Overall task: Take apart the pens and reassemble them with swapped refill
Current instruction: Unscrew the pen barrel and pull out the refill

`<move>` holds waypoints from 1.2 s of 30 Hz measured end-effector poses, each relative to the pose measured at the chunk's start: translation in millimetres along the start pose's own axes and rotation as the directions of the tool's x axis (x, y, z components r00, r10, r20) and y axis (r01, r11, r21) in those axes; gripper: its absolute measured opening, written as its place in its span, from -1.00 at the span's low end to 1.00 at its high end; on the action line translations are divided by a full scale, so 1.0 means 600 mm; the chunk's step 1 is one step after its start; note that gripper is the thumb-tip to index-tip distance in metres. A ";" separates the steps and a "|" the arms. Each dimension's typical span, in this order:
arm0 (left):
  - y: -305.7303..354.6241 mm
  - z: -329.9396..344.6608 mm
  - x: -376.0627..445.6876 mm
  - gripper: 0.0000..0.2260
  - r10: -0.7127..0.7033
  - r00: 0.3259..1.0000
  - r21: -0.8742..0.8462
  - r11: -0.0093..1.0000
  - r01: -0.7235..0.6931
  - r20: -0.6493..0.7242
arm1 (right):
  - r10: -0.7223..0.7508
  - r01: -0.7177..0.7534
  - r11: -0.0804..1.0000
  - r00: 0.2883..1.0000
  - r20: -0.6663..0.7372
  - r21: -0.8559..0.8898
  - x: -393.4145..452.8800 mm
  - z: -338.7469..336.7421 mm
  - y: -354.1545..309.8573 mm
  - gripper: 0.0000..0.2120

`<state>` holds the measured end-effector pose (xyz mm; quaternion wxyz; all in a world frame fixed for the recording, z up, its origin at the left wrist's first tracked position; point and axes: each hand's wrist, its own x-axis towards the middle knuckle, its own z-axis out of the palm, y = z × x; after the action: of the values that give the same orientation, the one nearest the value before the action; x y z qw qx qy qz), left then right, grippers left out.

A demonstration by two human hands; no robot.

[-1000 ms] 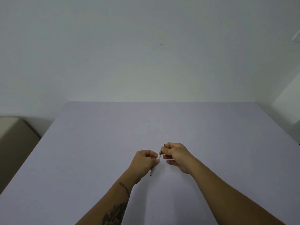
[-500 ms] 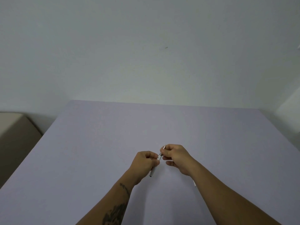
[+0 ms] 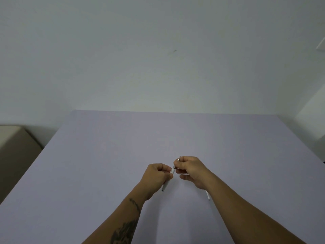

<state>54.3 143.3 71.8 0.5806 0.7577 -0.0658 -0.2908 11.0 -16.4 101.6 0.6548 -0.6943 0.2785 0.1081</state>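
Note:
Both hands meet over the middle of a pale lilac table (image 3: 105, 164). My left hand (image 3: 155, 176) is closed around a thin white pen barrel (image 3: 166, 185) whose dark end points down toward me. My right hand (image 3: 190, 169) pinches the pen's tip end (image 3: 174, 167), where a grey section shows between the two hands. A small point sticks up above the right fingers. A second white pen part (image 3: 208, 195) lies on the table, mostly hidden under my right wrist.
A plain white wall rises behind the table's far edge. A beige box or seat (image 3: 15, 147) stands off the table's left side. A white surface (image 3: 313, 111) sits beyond the right corner.
The hands have stayed together on the pen. A white part by my right wrist has come into sight. The view has shifted slightly.

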 end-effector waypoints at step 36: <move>-0.012 -0.016 -0.023 -0.88 -0.039 0.999 0.017 0.999 0.039 0.014 | 0.029 -0.029 0.999 1.000 -0.002 0.036 -0.020 0.022 0.007 -0.89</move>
<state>46.3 160.0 71.8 0.5679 0.7616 -0.0576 -0.3069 1.8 -0.9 102.6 0.6652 -0.6784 0.2911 0.1117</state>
